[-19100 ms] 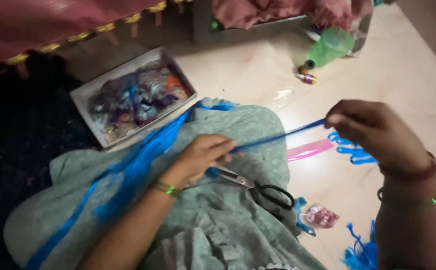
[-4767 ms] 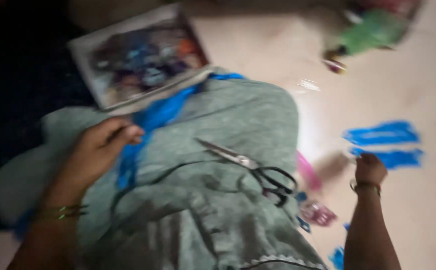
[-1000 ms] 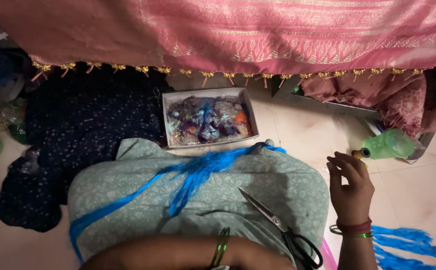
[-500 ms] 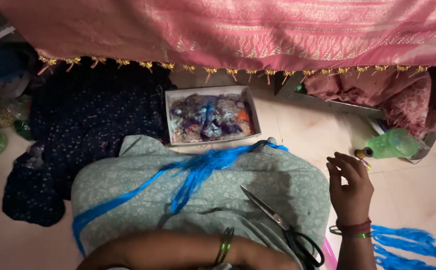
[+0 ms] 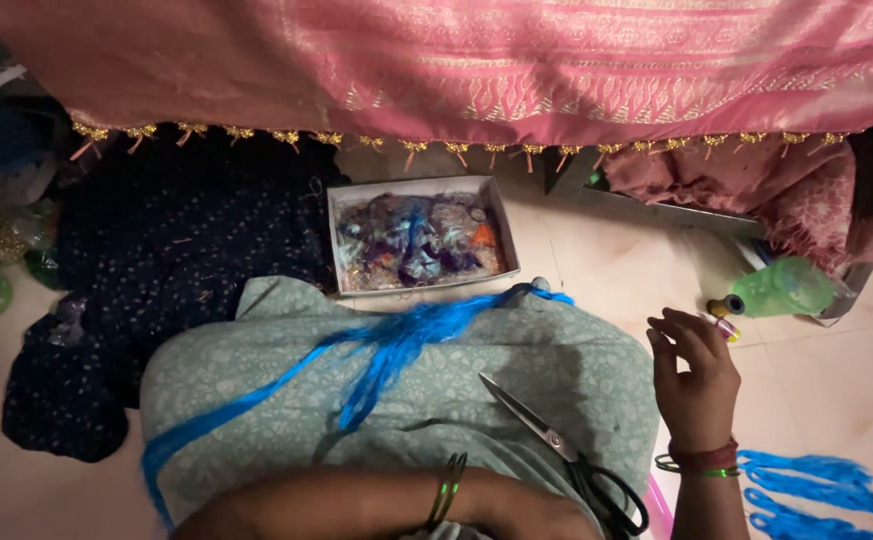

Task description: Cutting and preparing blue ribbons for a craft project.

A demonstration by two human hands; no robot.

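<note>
Dim, warm indoor light, brightest on the pale floor (image 5: 837, 390) at right. The left side sinks into shadow (dark cloth there). Focus is sharp.

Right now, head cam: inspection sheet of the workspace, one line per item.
Surface: pale tiled floor; grey-green printed cloth over the lap.
Job's things: blue thread bundle lies across the cloth; scissors on it, blades apart.
Clutter: white box of mixed threads; dark dotted fabric; green bottle on its side; small spools; blue tassels on the floor.
Hands: right hand raised, fingers curled, holding nothing visible; left hand low at the frame edge, grip unclear.
Cables: nothing seen.
Surroundings: pink woven fabric with gold tassels hanging above.
</note>
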